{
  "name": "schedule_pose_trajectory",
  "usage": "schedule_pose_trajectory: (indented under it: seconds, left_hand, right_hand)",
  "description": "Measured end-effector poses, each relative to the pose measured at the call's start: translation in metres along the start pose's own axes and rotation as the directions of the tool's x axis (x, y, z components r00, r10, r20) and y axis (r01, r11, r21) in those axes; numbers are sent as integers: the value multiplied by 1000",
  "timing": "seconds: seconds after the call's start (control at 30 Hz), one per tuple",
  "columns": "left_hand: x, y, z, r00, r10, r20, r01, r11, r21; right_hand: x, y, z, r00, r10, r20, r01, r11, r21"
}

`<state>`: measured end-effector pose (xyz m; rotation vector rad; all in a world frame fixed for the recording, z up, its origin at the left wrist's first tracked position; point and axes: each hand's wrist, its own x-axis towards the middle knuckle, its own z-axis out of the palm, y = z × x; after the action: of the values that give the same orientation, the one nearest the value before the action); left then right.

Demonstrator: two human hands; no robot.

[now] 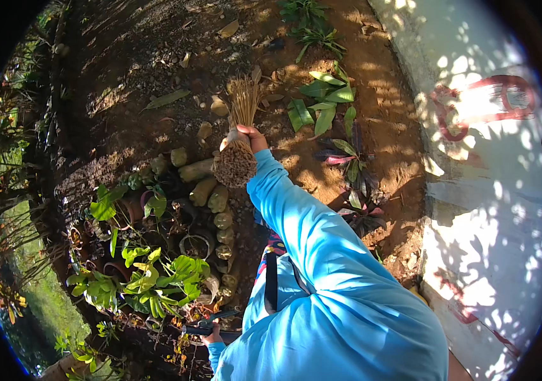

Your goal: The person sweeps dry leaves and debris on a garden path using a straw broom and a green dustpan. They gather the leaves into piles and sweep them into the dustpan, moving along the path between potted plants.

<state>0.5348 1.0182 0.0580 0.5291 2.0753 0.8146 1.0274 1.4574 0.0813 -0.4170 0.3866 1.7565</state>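
Note:
My right hand grips a stick broom by its bound middle. The thin bristles point away from me over the soil, and the thick, cut butt ends face me. Down at the lower left, my left hand is closed around a dark tubular handle; what it belongs to is hidden by my blue-sleeved body. Dry leaves lie on the dirt beside the bristles.
Plastic bottles edge a bed of potted plants on the left. Leafy plants grow in a row at the right, along a pale wall with red paint marks. Grass shows at far left.

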Motion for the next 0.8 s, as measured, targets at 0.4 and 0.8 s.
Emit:
schedule_pose_trajectory:
  seconds: [0.4,0.8]
  left_hand:
    - [16,46,30,988,-148,43,137,972,191]
    - [22,73,64,988,-88,-125,63,979,-194]
  right_hand:
    - [-78,19,18,764,-226,-605,234,970,-67]
    - [-76,-42,6,953,-133,-271,-109,686,-720]
